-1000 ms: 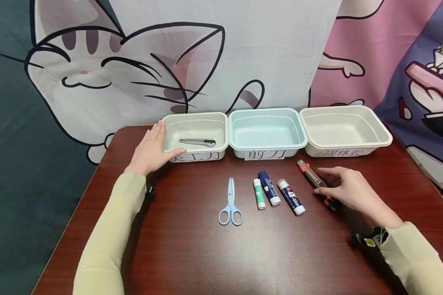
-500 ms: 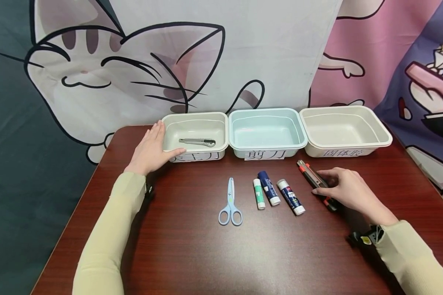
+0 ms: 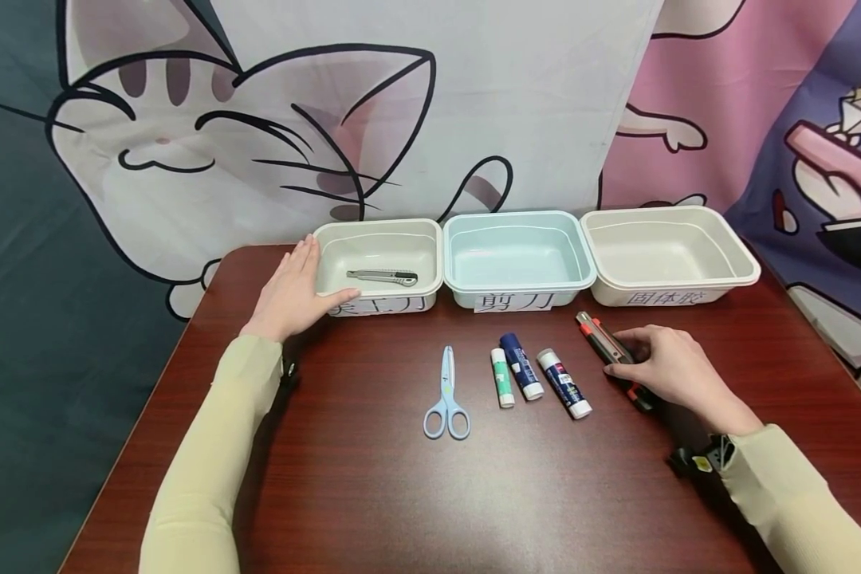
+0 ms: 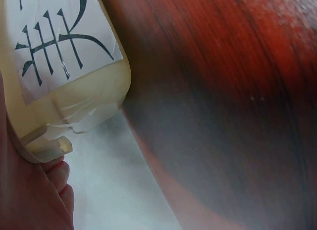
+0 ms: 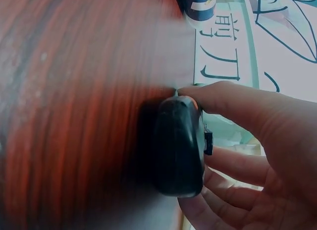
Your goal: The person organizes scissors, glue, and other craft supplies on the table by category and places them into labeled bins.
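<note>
My left hand (image 3: 285,293) rests with straight fingers along the left side of the left cream bin (image 3: 380,236), its thumb over the front rim. A small grey utility knife (image 3: 383,277) lies in that bin. On the right, my right hand (image 3: 678,368) pinches a black and red utility knife (image 3: 601,338) between thumb and fingers, close over the table. The right wrist view shows the knife's dark end (image 5: 179,145), thumb on one side and fingertips on the other. Light blue scissors (image 3: 446,399), a green glue stick (image 3: 502,378) and two blue glue sticks (image 3: 520,367) lie left of it.
A light blue bin (image 3: 520,285) stands in the middle of the row and another cream bin (image 3: 674,283) at its right end. All have handwritten labels on the front. Behind the brown table (image 3: 373,494) hangs a printed cat cloth (image 3: 545,96).
My right hand has moved slightly left, and its thumb and fingers have closed in around the black and red utility knife. The left hand has stayed at the bin.
</note>
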A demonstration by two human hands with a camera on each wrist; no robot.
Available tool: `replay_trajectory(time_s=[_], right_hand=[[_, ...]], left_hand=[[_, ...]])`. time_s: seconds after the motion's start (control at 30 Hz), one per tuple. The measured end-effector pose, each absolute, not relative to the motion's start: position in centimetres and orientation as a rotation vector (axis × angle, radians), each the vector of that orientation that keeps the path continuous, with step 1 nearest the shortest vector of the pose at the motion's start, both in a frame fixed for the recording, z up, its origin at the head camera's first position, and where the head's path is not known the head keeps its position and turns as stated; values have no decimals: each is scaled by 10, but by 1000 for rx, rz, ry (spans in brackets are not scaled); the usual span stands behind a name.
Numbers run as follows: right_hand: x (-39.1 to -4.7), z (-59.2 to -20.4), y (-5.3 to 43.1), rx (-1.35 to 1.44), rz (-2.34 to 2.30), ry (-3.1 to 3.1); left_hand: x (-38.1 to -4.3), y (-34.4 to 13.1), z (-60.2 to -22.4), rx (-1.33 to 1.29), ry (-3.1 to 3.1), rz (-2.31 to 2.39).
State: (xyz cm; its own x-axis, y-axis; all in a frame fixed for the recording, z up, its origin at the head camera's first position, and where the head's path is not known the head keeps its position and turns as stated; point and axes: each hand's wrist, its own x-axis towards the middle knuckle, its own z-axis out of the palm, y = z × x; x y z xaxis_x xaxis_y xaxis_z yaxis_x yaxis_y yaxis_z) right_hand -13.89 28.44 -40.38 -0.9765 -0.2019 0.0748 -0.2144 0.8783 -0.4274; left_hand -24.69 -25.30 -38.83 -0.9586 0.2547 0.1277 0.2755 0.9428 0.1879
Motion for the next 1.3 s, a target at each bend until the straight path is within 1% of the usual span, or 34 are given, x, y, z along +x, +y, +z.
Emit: replay_trajectory(time_s=[0.6, 0.97, 1.3], right_hand=[[-141, -402, 282, 364, 665, -3046], [-139, -391, 276, 425, 642, -2999], [-133, -378, 262, 509, 658, -2905]], left_hand=[[-247, -255, -388, -408, -3014, -308], [-250, -254, -391, -419, -3007, -310], [-250, -255, -391, -415, -3011, -308]])
